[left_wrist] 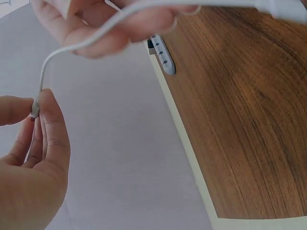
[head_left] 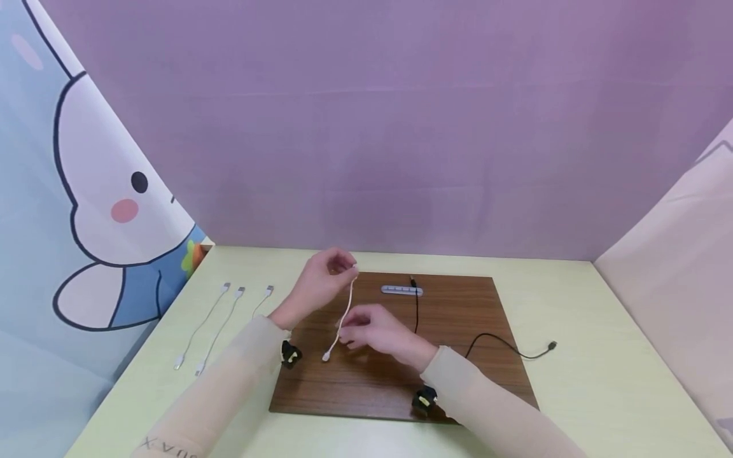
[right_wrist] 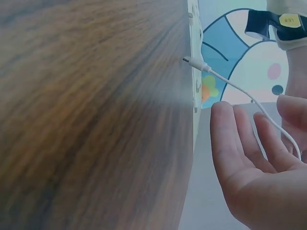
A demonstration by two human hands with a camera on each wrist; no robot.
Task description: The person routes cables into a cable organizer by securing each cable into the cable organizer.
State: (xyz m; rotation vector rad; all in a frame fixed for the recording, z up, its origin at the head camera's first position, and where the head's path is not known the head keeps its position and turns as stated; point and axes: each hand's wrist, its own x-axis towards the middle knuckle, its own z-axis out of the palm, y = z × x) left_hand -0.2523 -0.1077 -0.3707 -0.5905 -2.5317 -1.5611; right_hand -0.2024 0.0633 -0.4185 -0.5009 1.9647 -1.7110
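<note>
My left hand pinches one plug of a white USB cable between thumb and fingertips, above the far left part of a dark wooden board. That pinched plug shows in the left wrist view. From it the cable hangs down past my right hand, its other plug dangling free. In the right wrist view, the fingers of the right hand are loosely extended, the thumb apart from them, and the cable runs across in front of the palm.
A light grey cable holder strip lies at the board's far side, with a black cable across its right end. Another black cable reaches over the board's right edge. Several white cables lie on the pale table at left.
</note>
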